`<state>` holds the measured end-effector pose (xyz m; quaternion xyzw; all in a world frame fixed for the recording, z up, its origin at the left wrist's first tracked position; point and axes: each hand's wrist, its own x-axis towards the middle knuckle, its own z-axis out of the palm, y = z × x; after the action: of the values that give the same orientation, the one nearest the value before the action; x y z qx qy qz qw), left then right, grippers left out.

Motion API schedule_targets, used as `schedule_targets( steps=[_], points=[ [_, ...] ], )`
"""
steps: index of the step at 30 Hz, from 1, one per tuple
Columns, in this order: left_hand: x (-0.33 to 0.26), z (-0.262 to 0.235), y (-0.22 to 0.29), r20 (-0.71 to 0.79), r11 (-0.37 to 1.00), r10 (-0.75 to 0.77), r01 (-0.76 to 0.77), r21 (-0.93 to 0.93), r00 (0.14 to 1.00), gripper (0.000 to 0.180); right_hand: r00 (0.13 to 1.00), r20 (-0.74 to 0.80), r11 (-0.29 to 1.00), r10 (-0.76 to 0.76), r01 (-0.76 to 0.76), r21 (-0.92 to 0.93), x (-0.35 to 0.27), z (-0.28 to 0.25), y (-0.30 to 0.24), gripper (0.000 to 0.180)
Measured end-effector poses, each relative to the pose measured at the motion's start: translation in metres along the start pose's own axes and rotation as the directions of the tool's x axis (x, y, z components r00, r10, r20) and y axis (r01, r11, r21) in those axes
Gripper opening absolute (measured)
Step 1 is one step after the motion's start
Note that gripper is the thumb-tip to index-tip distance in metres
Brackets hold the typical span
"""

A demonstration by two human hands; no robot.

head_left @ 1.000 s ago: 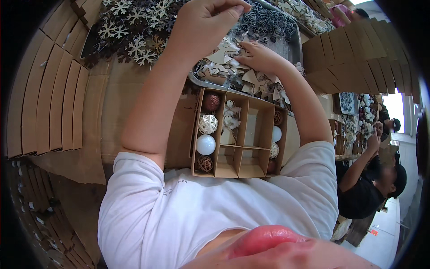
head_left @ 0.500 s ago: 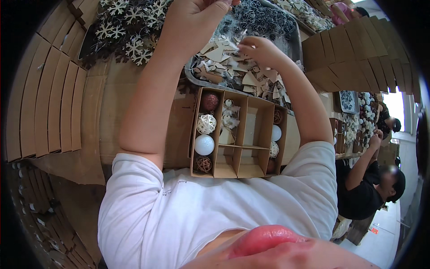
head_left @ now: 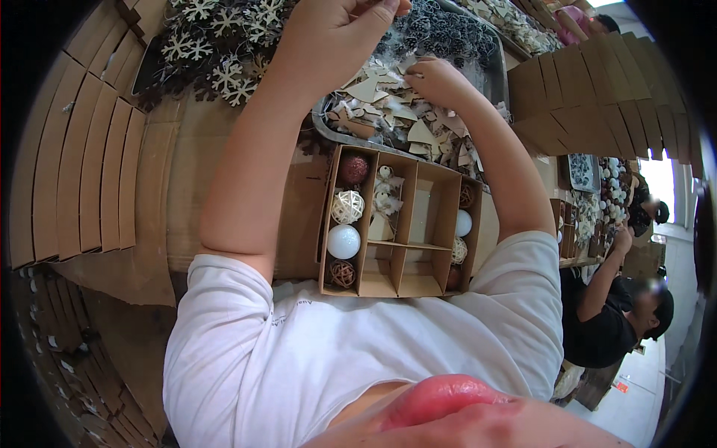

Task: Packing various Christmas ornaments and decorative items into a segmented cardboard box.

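My left hand [head_left: 337, 33] reaches over the far end of the metal tray [head_left: 323, 133], thumb and fingers pinched together at the picture's top edge; what they hold, if anything, I cannot make out. Among the pale wooden angel ornaments [head_left: 364, 89] in that tray, my right hand [head_left: 441, 81] has its fingers curled down onto the pile, and the fingertips are partly hidden. Close to my body sits a divided cardboard box [head_left: 403, 220]. Its left column holds a glittery red ball [head_left: 353, 169], a white woven ball [head_left: 348, 207], a white ball [head_left: 343, 242] and a brown woven ball [head_left: 342, 273]. Wooden angels [head_left: 385, 200] lie in a middle compartment.
Wooden snowflakes [head_left: 230, 78] heap up at the far left, and dark pinecones [head_left: 441, 33] fill the tray's back. Folded cardboard stacks stand left [head_left: 71, 172] and right [head_left: 582, 89]. Beyond, at the right, a person in black [head_left: 609, 313] works at the same table.
My right hand has shifted slightly right and away within the angel pile. My left hand has moved a little to the right. The box and its contents look the same.
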<state>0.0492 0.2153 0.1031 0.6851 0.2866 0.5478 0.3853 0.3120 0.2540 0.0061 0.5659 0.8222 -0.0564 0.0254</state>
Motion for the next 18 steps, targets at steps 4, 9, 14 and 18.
schedule_targets(
  steps=[4,9,14,18],
  points=[
    [-0.002,-0.002,0.0,-0.023,0.998,0.051,-0.051,0.04,0.998,0.016,0.995,0.031,0.994,0.098,-0.099,0.034,-0.009,-0.008,-0.015,0.032],
    [-0.004,-0.006,0.005,-0.008,0.992,0.069,-0.068,0.109,0.998,0.016,0.947,0.146,0.931,0.286,-0.311,0.192,-0.015,-0.023,-0.035,0.036],
    [0.003,-0.007,-0.009,0.007,0.977,0.157,-0.156,0.143,0.988,0.017,0.883,-0.135,0.875,0.45,-0.405,0.265,0.015,-0.027,-0.009,0.045],
    [0.001,-0.005,0.002,-0.018,0.987,0.101,-0.098,0.125,0.995,0.019,0.774,-0.107,0.737,0.624,-0.539,0.408,0.049,-0.015,0.024,0.047]
  ],
)
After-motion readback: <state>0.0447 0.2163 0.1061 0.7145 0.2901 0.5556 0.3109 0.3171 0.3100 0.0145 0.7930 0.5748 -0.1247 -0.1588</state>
